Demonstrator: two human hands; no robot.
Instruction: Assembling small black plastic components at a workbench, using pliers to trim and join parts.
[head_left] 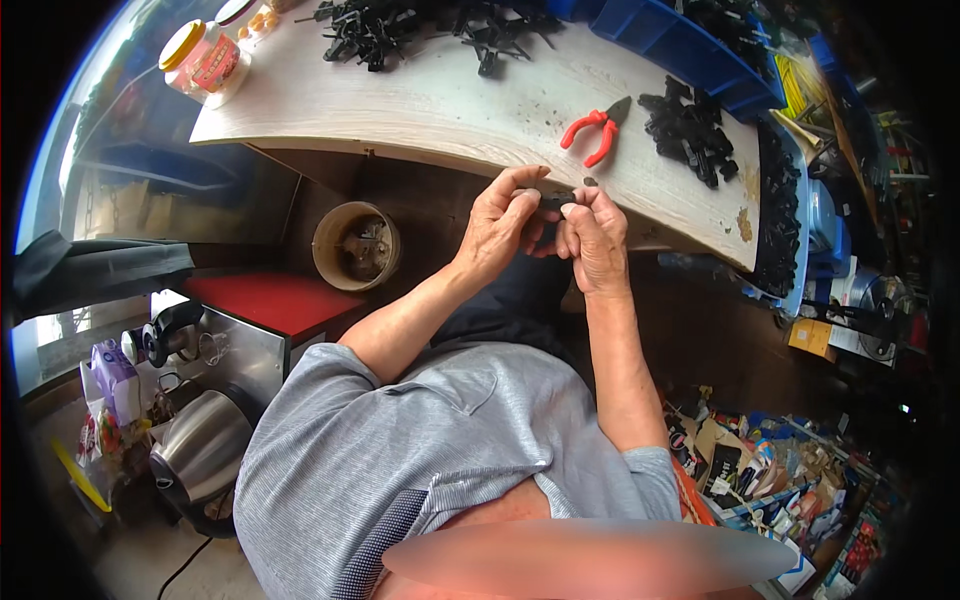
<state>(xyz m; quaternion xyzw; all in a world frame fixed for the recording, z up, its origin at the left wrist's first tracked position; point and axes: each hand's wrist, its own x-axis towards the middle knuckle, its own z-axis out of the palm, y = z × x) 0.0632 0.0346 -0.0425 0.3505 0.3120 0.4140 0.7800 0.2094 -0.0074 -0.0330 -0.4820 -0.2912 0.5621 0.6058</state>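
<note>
Both my hands meet just off the near edge of the white wood-grain table [400, 110]. Between them is a small black plastic part [555, 201]. My left hand [497, 222] pinches one end of it between thumb and fingers. The other end is in the closed fingers of my right hand [598, 240]. Much of the part is hidden behind the fingers, so its full shape does not show. Red-handled pliers [600, 130] lie on the table just beyond my right hand. To their right is a pile of similar black parts [688, 132].
More black parts [370, 30] are heaped at the table's far side. Blue bins [690, 50] line the far right. A yellow-lidded jar [205, 62] stands far left. Below are a bucket [357, 247], a red-topped cabinet [270, 300] and a steel kettle [203, 445]. Clutter [770, 470] fills the lower right.
</note>
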